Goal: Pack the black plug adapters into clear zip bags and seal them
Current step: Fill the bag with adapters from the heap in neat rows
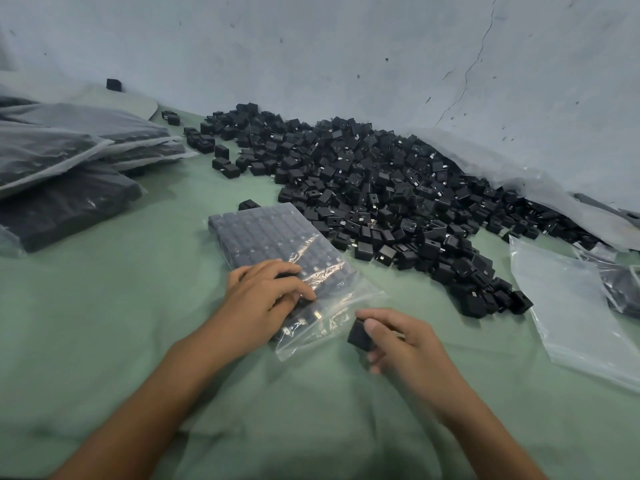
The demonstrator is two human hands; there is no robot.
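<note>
The left hand rests with loosely bent fingers on the bag of adapters mid-surface, hiding its near rows, while the right hand pinches 1 adapter at the bag's open mouth, its prongs unseen.

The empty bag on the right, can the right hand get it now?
Probably not yet. The right hand is pinching a black adapter, so it's busy. Nothing lies between it and the empty bag, though, so once it lets go, the way looks free.
</note>
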